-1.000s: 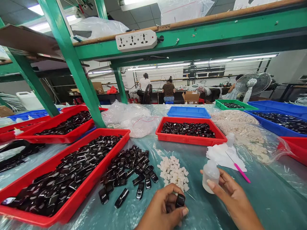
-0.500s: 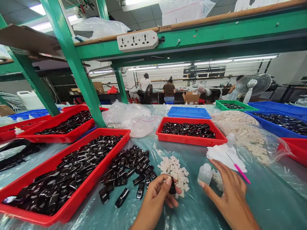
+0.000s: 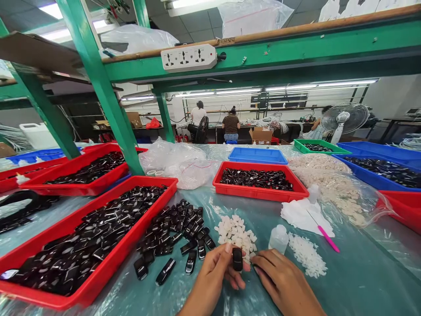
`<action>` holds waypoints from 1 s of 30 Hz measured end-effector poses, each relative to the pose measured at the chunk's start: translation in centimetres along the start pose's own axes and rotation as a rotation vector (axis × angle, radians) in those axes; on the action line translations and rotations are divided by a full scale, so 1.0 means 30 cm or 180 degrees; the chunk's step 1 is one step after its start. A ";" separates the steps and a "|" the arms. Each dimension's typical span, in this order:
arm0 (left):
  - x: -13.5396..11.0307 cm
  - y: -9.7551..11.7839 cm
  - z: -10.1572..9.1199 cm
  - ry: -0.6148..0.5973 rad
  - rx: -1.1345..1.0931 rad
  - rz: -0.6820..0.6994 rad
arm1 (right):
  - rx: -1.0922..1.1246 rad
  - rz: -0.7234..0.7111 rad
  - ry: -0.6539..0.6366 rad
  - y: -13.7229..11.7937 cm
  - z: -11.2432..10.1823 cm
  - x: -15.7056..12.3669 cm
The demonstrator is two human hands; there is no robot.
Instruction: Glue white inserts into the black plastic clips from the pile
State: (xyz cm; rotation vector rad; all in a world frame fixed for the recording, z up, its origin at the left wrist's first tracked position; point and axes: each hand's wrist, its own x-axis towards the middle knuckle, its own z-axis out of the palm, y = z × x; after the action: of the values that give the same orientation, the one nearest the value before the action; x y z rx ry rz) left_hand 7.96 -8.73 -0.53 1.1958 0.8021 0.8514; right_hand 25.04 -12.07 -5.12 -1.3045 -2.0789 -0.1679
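One black part (image 3: 237,260) was pinched between the thumb and fingers of the left hand (image 3: 212,270), on the near side of one heap of cream pieces (image 3: 235,230), which lay at twelve o'clock from it. One bottle (image 3: 278,239) stood upright at two o'clock, one heap of white pieces (image 3: 307,254) lay at three, and one heap of black pieces (image 3: 177,226) at ten — all three heaps too dense to count. The right hand (image 3: 284,272) had its fingertips by the cream heap's near edge; whether they grasped anything could not be told.

Around these were at least five red trays (image 3: 259,194), the largest at nine o'clock, plus one green tray (image 3: 322,152) and one pink-handled tool (image 3: 329,239) partly on a white cloth (image 3: 301,213) at two. Three people (image 3: 231,125) sat at eleven to one. The right hand's knuckles stood before the bottle's base.

Half a second earlier, that hand was spread beside the bottle, covering much of the white heap — now it had swung toward nine o'clock, leaving the heap uncovered.
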 end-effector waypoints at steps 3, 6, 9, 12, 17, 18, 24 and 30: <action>0.000 -0.006 0.002 -0.0042 0.0005 -0.0087 | 0.0085 0.0066 -0.0061 -0.004 -0.002 0.004; 0.001 -0.008 0.002 -0.0068 0.0031 -0.0116 | 0.0162 0.0131 -0.0131 -0.008 -0.005 0.008; 0.001 -0.008 0.002 -0.0092 0.0045 -0.0139 | 0.0185 0.0191 -0.0175 -0.010 -0.011 0.015; -0.001 -0.009 0.000 -0.0092 0.0033 -0.0141 | 0.0181 0.0237 -0.0211 -0.015 -0.026 0.019; -0.004 -0.010 -0.003 -0.0140 0.0018 -0.0076 | 0.0373 0.0264 -0.0347 -0.024 -0.048 0.017; -0.003 -0.010 -0.004 -0.0168 0.0030 -0.0056 | 0.0486 0.0283 -0.0332 -0.024 -0.050 0.016; -0.005 -0.011 -0.003 -0.0388 0.0186 -0.0106 | 0.1752 0.1316 0.0048 -0.011 -0.053 0.015; -0.012 -0.049 0.007 -0.0495 0.0241 -0.0332 | 0.2606 0.1916 0.0822 -0.043 -0.059 0.010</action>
State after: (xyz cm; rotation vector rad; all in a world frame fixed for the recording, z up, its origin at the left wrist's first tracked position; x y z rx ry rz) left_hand 8.17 -9.38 -1.91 1.2593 0.7679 0.6393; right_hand 24.70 -13.25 -3.30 -1.2116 -1.2275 0.6721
